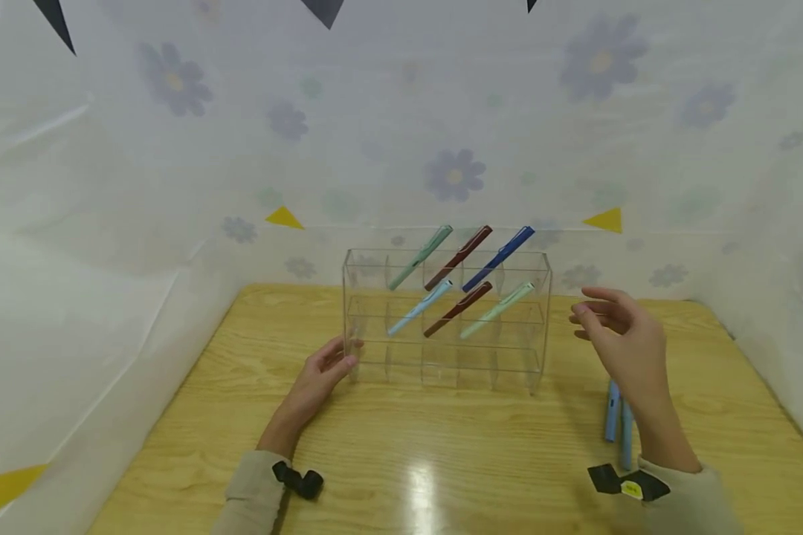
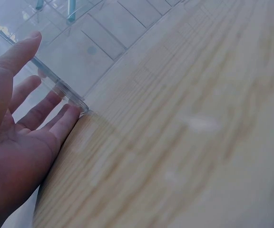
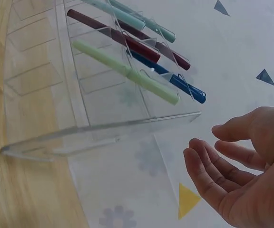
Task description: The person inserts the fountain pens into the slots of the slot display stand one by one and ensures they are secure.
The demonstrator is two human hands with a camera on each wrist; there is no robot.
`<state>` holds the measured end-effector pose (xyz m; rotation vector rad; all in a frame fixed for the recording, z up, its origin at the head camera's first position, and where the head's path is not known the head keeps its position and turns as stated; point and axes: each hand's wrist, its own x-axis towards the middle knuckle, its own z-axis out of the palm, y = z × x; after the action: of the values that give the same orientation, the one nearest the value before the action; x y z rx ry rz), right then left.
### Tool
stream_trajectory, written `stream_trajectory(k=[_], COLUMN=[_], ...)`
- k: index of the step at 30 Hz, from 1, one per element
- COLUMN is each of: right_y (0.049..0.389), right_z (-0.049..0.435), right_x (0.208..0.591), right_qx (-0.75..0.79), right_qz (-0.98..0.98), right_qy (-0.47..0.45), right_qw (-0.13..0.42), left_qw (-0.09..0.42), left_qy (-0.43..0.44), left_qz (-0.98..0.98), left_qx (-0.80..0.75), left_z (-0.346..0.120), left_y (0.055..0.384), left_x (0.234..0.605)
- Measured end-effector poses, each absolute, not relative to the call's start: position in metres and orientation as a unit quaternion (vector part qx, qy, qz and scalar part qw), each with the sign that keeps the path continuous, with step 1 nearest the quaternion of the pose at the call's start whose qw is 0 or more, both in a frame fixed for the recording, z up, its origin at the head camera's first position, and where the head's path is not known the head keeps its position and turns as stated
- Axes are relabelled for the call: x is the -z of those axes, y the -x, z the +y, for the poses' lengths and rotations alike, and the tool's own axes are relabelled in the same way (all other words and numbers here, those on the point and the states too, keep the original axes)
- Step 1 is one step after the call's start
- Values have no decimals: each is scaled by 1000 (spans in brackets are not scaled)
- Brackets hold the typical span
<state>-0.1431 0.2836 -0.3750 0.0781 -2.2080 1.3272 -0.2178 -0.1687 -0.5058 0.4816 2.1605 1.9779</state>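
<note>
A clear acrylic pen rack [image 1: 442, 364] stands on the table, and several capped pens lean in its two upper tiers. The top tier has a teal-green pen [image 1: 420, 258], a dark red pen [image 1: 459, 258] and a blue pen [image 1: 498, 259]. Below them are a light blue pen [image 1: 420, 307], another dark red pen [image 1: 458, 309] and a pale green pen [image 3: 127, 72]. My left hand [image 1: 323, 371] touches the rack's left side with fairly straight fingers, its thumb by the front edge. To the rack's right, my right hand [image 1: 625, 338] is raised with loosely bent fingers and holds nothing.
Two blue pens, one [image 1: 612, 412] beside the other [image 1: 627, 438], lie on the wooden table [image 1: 401, 453] by my right wrist, partly hidden by it. White flowered sheeting [image 1: 375, 148] encloses the table's back and sides. Yellow triangles [image 1: 605, 220] mark the sheeting.
</note>
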Motion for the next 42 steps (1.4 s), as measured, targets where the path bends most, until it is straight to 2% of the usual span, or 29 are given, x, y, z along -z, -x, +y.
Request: stream_trajectory(k=[18, 31, 38, 42], right_y=[107, 90, 93, 96], right_z=[351, 370, 378, 381], right_x=[413, 449, 463, 469], right_qx=[-452, -417, -402, -372], right_qz=[-861, -897, -908, -922], right_qy=[13, 92, 96, 94], right_qw=[234, 112, 69, 62], left_qw=[93, 92, 88, 86], left_qy=[-170, -176, -180, -179], left_qz=[717, 714, 718, 721], left_qx=[-670, -671, -666, -664], left_z=[-170, -171, -172, -172], left_y=[218, 218, 218, 218], left_x=[504, 506, 508, 508])
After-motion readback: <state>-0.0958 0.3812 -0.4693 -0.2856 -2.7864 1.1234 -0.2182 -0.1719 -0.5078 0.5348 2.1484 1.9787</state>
